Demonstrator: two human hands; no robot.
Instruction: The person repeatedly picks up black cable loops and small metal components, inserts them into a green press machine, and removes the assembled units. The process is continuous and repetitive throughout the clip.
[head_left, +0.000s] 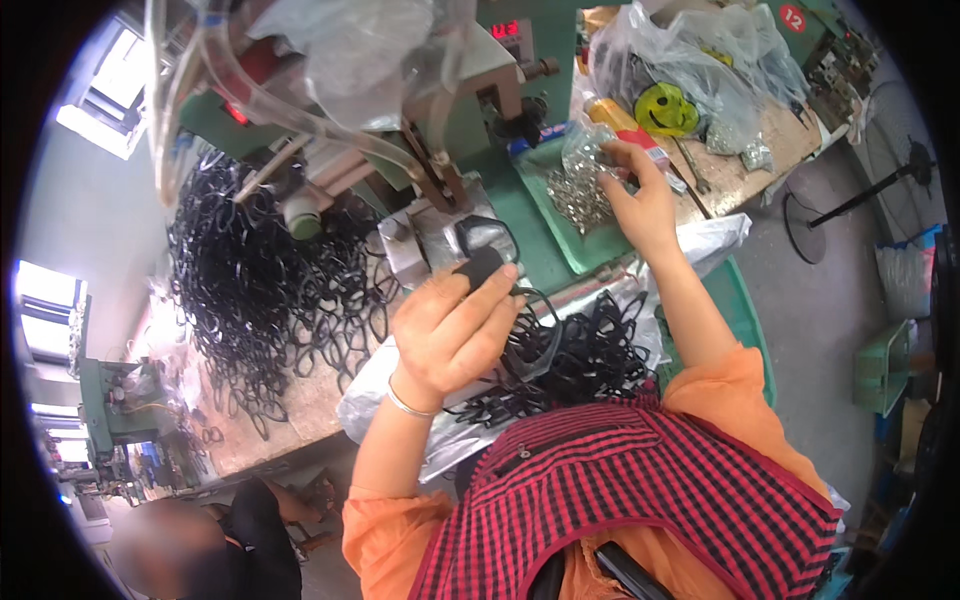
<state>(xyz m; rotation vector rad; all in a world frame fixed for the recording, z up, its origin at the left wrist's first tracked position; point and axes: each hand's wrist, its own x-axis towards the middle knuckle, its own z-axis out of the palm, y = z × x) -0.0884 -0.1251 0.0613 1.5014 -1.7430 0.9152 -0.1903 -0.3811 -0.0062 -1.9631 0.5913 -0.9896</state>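
Observation:
My left hand (450, 325) is closed on a black loop (484, 266), a strap-like band with a wider flat part between the fingers. It holds this just in front of the metal work point of a green machine (440, 195). My right hand (640, 195) is over a green tray (540, 175) at the right, its thumb and forefinger apart and nothing visible between them. Beneath those fingers lies a heap of small shiny metal pieces (578, 196), partly in a clear plastic bag. More black loops (575, 350) are piled on silvery sheeting across my lap.
A large tangled heap of black loops (240, 270) covers the bench at the left. Clear hoses (300, 125) hang before the machine. Clear bags (700, 60) and a wrench (693, 165) lie at the right. Another person (240, 540) sits at lower left; a fan stand (870, 190) is right.

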